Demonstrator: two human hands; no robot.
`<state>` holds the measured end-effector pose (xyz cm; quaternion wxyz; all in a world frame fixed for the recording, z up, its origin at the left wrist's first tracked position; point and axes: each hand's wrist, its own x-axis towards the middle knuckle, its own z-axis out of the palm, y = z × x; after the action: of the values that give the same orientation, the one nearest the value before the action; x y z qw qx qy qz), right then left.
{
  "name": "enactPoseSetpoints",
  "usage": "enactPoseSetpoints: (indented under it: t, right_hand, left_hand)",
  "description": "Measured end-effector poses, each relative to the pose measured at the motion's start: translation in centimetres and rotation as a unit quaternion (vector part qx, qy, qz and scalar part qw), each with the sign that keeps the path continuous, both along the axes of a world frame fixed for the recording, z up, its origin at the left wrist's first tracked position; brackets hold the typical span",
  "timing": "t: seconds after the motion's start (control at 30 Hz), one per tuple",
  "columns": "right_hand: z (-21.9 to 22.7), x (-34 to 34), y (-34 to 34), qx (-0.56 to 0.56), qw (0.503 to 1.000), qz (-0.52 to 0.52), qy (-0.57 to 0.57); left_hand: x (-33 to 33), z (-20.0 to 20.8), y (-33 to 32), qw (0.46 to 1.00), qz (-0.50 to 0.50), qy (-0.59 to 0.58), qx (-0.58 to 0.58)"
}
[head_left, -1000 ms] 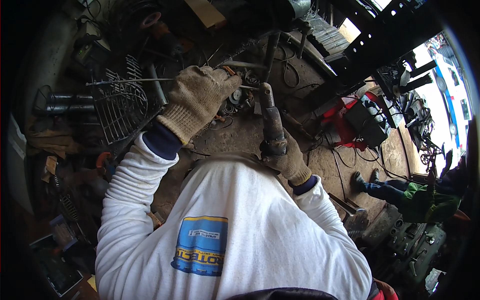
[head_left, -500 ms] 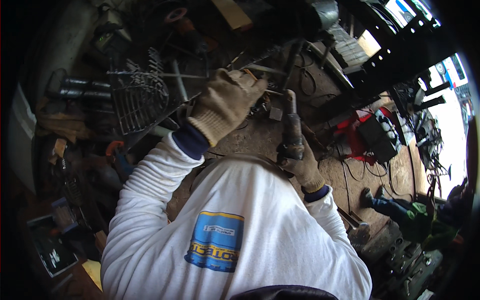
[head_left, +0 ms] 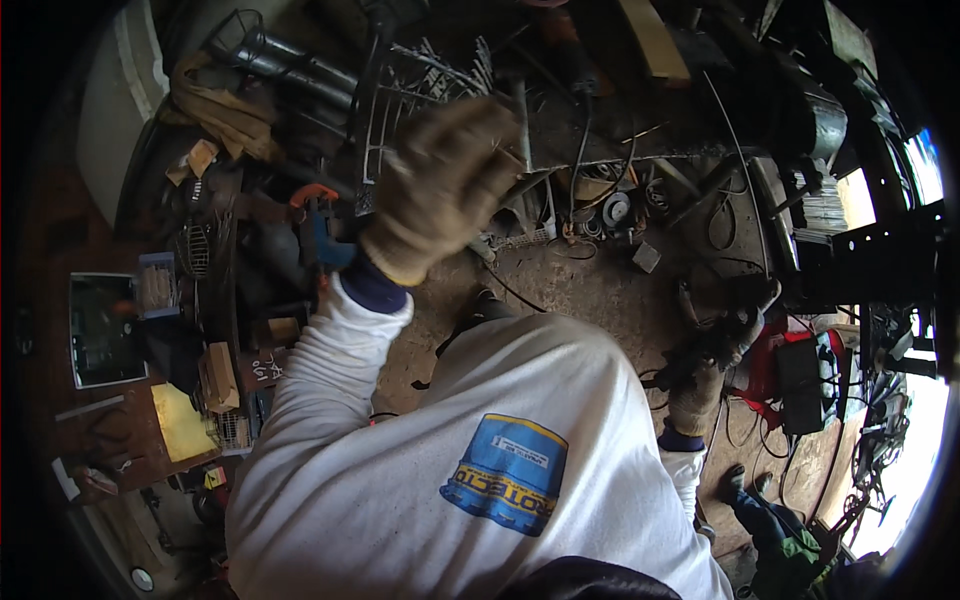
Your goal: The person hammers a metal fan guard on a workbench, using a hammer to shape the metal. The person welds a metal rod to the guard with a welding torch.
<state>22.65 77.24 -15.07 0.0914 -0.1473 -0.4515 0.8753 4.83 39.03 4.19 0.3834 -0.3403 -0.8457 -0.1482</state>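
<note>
My right hand (head_left: 695, 398), in a brown knit glove, is closed around a dark electrode holder (head_left: 742, 335) to the right of my body. A long thin welding rod (head_left: 740, 170) sticks up from its head toward the bench. My left hand (head_left: 440, 190), gloved alike, is raised over the bench edge; motion smears its fingers, so their pose and any contents are unclear. Behind that hand lie a metal grille (head_left: 375, 130) and a pile of short twisted bars (head_left: 440, 72), partly covered by the glove.
A blue clamp with an orange part (head_left: 328, 235) sits left of my left hand. A grinder-like tool (head_left: 568, 55) and a flat tan board (head_left: 655, 42) lie on the bench. Cables and a red machine (head_left: 762, 372) are at right. Another person (head_left: 790, 550) is at lower right.
The view has swung left, showing more of the left bench. My right hand with the electrode holder has moved away to the right, apart from my left hand. The left hand is now blurred.
</note>
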Motion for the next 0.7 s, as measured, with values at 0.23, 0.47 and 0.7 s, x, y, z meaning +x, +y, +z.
enactPoseSetpoints:
  t: [0.23,0.47,0.7]
  right_hand:
    - [1.7,-0.3,-1.9,0.154,0.987,0.044,-0.004]
    - [4.4,4.9,-8.4,0.188,0.981,0.003,0.04]
    - [6.1,10.2,-15.4,0.223,0.97,-0.071,-0.067]
  left_hand:
    - [0.2,2.5,-0.4,0.995,-0.06,0.028,-0.081]
    - [-5.9,-0.4,5.8,0.977,-0.112,0.042,-0.179]
    - [-4.6,-1.4,3.1,0.927,-0.3,-0.211,-0.076]
